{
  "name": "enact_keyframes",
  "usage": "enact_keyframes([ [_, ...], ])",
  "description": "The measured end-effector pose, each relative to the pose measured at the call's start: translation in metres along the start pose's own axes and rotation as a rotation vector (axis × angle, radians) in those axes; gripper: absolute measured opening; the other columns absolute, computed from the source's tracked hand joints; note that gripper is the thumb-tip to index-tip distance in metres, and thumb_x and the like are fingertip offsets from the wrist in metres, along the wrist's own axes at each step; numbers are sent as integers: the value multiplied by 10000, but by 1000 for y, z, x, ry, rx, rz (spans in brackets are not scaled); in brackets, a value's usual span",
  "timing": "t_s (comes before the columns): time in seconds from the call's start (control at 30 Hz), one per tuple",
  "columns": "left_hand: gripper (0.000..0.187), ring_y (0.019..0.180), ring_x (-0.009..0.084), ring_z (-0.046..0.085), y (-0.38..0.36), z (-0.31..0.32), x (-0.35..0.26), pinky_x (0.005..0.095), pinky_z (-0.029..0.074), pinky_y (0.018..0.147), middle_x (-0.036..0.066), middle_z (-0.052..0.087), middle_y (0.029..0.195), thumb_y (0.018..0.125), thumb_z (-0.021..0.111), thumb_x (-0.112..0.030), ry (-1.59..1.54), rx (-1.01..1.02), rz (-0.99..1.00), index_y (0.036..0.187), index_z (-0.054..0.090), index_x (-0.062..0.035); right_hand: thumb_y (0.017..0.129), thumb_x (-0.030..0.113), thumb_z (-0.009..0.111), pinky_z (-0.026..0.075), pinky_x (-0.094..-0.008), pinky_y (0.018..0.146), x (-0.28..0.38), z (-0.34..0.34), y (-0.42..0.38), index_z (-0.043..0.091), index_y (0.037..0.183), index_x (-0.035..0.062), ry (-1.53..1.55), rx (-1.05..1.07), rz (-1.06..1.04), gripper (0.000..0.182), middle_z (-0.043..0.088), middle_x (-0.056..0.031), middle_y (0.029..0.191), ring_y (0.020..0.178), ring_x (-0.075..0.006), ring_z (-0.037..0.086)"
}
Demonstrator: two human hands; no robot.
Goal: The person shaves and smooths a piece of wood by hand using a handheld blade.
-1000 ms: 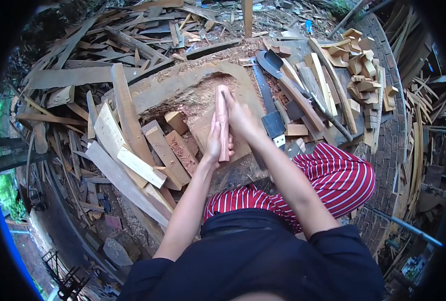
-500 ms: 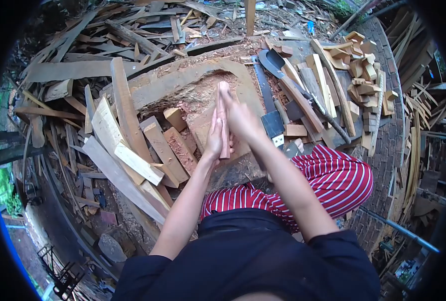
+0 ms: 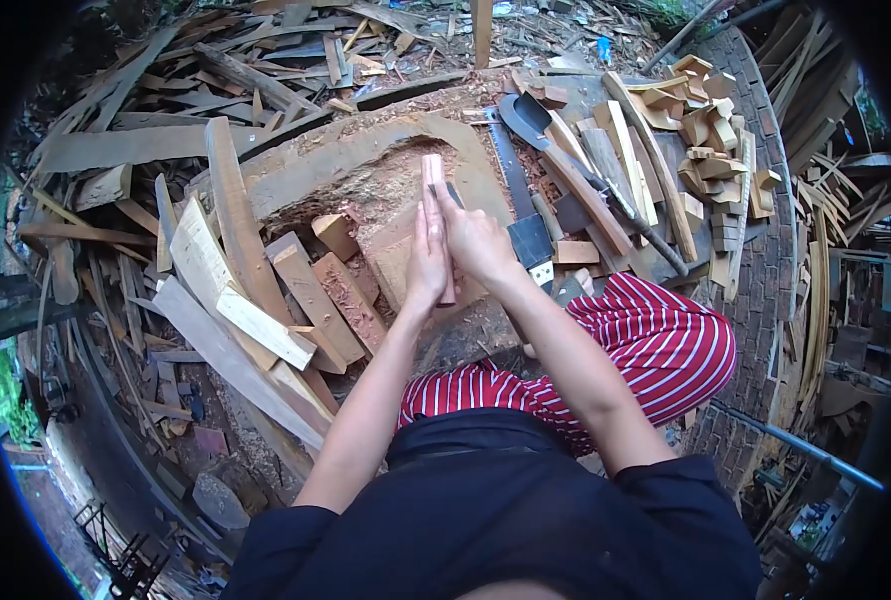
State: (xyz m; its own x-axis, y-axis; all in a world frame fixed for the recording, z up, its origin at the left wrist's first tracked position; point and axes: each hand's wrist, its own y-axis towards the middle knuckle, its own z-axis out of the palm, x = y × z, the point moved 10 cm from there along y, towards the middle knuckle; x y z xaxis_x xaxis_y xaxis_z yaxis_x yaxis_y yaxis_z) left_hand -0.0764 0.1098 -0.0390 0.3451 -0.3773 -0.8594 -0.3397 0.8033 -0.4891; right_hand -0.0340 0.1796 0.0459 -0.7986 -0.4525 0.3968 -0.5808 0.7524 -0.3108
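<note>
While a reddish wood piece (image 3: 434,200) is stood upright over the hollowed chopping block (image 3: 365,165), it is clasped between both palms, left hand (image 3: 427,255) and right hand (image 3: 477,240) with fingers pressed flat on it; a cleaver (image 3: 517,195) lies just right, offcuts (image 3: 315,285) left

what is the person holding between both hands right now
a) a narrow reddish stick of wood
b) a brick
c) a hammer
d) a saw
a: the left hand and right hand press from either side on a narrow reddish wood stick, whose top end pokes up above the fingers over the hollowed log; the saw lies untouched to the right.
</note>
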Motion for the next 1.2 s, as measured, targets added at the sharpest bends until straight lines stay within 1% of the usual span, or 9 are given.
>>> enact_keyframes([
  [0.1, 537, 446, 179, 548, 29, -14, 31, 323, 453, 388, 122, 591, 708, 1025, 267, -297, 410, -136, 440, 1499, 98, -109, 921, 216, 439, 510, -553, 692, 8, 1, -21, 295, 1451, 212, 4, 18, -18, 549, 635, -299, 825, 783, -468, 638],
  [0.13, 537, 446, 179, 548, 19, -11, 19, 323, 453, 388, 122, 591, 708, 1025, 267, -297, 411, -129, 433, 1499, 98, -109, 923, 219, 437, 511, -551, 686, 8, 5, -26, 291, 1452, 213, -20, 44, -36, 549, 635, -299, 822, 775, -468, 638],
  [0.23, 538, 478, 138, 531, -19, 4, -7, 265, 480, 387, 88, 549, 754, 1028, 268, -305, 85, 7, -49, 1507, 49, -198, 928, 230, 426, 515, -546, 680, -15, 8, 34, 340, 1424, 205, 42, -45, -2, 504, 638, -297, 830, 773, -469, 637],
  [0.4, 547, 472, 137, 520, -7, 2, 2, 266, 476, 374, 73, 517, 729, 1026, 269, -318, 19, 33, -36, 1506, 26, -221, 916, 185, 455, 522, -548, 657, -10, 8, 7, 309, 1430, 205, 56, -11, 21, 535, 635, -299, 802, 766, -463, 643],
  [0.5, 544, 473, 154, 531, 2, -3, 3, 295, 470, 365, 62, 494, 666, 1023, 284, -326, 188, -6, 130, 1507, 50, -244, 908, 183, 464, 523, -546, 653, -3, 4, -8, 304, 1426, 216, 55, -12, 19, 543, 636, -291, 794, 770, -461, 645],
  [0.63, 507, 438, 122, 492, -21, 6, -2, 245, 450, 353, 54, 498, 675, 1027, 252, -323, -117, 14, -114, 1494, 60, -272, 918, 217, 457, 524, -539, 677, -23, 12, 45, 317, 1403, 220, 97, -42, 41, 505, 646, -276, 847, 790, -453, 645],
  [0.77, 510, 432, 125, 483, -13, 5, -13, 239, 435, 351, 50, 482, 638, 1031, 247, -321, -6, 10, 39, 1497, 60, -236, 918, 237, 466, 518, -549, 688, -4, 4, 0, 330, 1401, 227, 96, -25, 17, 502, 648, -275, 827, 810, -462, 640],
  [0.97, 530, 433, 127, 474, -21, 9, -9, 244, 435, 355, 50, 478, 637, 1030, 251, -335, -9, 11, -64, 1503, 35, -230, 914, 191, 439, 516, -542, 695, -12, 0, 51, 253, 1461, 269, 106, -128, -20, 583, 644, -285, 821, 793, -462, 643],
  [1.2, 528, 421, 125, 489, -20, 7, -12, 243, 429, 343, 50, 496, 629, 1026, 234, -341, 5, 42, -8, 1502, 27, -246, 882, 155, 471, 506, -563, 714, -4, 5, 3, 269, 1448, 257, 129, -24, -31, 609, 648, -283, 834, 802, -459, 643],
])
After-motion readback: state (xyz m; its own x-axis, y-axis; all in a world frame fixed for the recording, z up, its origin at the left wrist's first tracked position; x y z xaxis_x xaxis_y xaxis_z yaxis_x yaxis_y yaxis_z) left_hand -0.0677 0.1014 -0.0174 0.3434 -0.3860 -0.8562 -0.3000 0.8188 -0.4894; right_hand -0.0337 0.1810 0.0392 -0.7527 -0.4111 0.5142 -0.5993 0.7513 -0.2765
